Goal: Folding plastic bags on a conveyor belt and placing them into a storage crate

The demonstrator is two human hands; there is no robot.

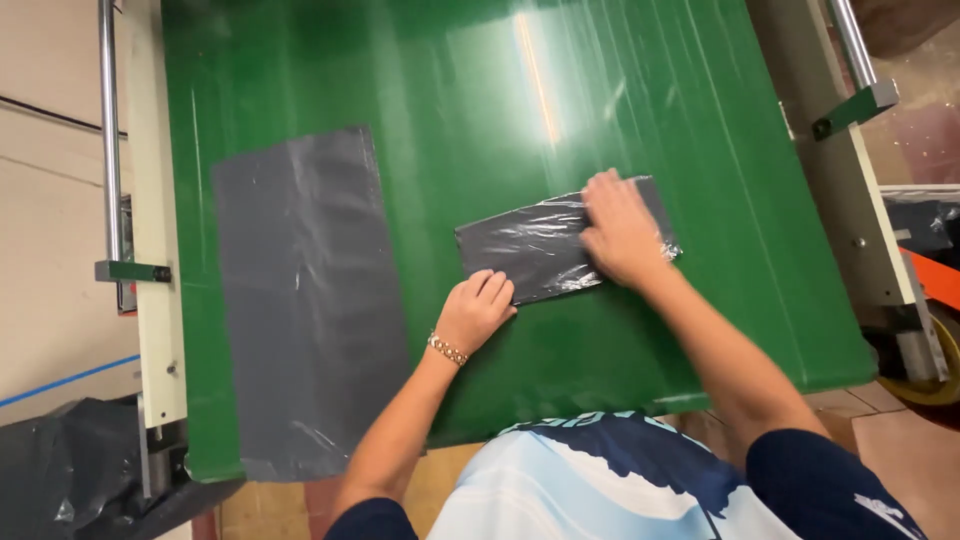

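Green conveyor belt point(600, 330) under overhead glare, framed by cream side rails with steel guide rods.

Item: folded dark grey plastic bag point(535, 250), glossy and creased, lying flat at mid-belt, slightly right of centre. Its long axis runs left to right, with the right end tipped a little toward the far side; the near-left corner points at the person.

Right hand point(620, 232): spread flat, palm down, pressing on the bag's right half; it grips nothing.

Left hand point(478, 310): fingers loosely curled, knuckles at the bag's near-left edge, touching it; a bead bracelet point(447, 349) on the wrist.

Handling note, by judgement: the film looks slippery, so the right palm's pressure should hold while the left squares the edge, lest the fold slide or trap air.

Also: grey flat plastic sheet point(305, 300), unfolded, on the left of the belt, well apart, long axis near to far.
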